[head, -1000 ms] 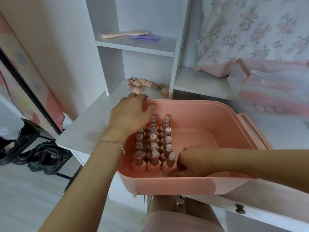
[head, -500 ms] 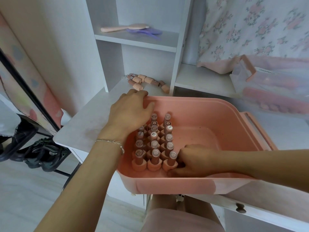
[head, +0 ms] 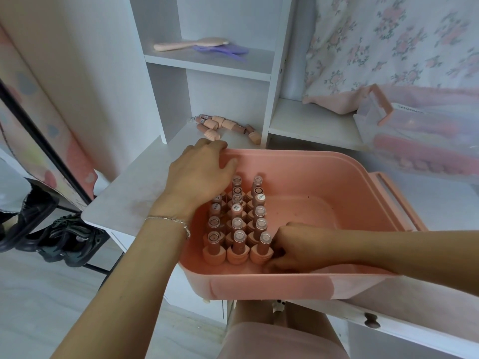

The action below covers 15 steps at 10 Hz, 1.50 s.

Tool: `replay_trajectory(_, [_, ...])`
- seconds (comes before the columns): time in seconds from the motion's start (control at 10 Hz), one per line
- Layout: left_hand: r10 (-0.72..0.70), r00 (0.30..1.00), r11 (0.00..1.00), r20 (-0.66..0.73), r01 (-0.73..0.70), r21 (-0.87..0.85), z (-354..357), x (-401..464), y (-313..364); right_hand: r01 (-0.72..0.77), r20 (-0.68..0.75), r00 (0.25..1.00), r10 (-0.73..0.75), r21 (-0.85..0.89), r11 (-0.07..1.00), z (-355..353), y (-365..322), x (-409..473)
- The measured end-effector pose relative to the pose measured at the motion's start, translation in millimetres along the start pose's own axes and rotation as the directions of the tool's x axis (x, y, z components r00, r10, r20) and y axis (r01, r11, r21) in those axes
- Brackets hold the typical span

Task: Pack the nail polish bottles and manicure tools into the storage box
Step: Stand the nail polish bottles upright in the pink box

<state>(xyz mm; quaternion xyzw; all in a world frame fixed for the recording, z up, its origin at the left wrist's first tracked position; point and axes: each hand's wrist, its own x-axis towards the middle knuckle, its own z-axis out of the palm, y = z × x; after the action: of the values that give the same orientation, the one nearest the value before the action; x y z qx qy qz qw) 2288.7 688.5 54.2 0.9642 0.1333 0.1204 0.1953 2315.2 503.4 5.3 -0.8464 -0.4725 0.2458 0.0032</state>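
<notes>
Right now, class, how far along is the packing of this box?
Done: three rows of upright nail polish bottles stand in the pink storage box. In hand: the right hand is at the nearest right-row bottle's base while the left hand rests on the box's far rim. Left: several loose bottles lie on the shelf behind.

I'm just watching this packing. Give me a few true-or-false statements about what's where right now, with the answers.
1. The nail polish bottles stand upright in rows inside the pink storage box. True.
2. The left hand rests on the box's far left rim. True.
3. The right hand is outside the box. False: it is inside, against the nearest right-hand bottle.
4. No bottles remain on the shelf. False: several loose bottles lie there.
5. The hairbrush lies in the box. False: it is on the upper shelf.
</notes>
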Motion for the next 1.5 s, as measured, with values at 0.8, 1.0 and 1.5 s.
replay_trajectory(0.8, [-0.001,1.0,1.0,0.013,0.001,0.003,-1,0,0,0.362,-0.348,0.833,-0.43,-0.245,0.899,-51,3,-23])
replay_trajectory(1.0, [0.002,1.0,1.0,0.012,-0.002,0.007,0,0,0,0.362,-0.343,0.833,-0.433,-0.254,0.897,-49,4,-20])
replay_trajectory(1.5, [0.0,1.0,1.0,0.013,0.0,0.01,0,0,0,0.367,-0.334,0.833,-0.441,-0.263,0.892,-50,3,-24])
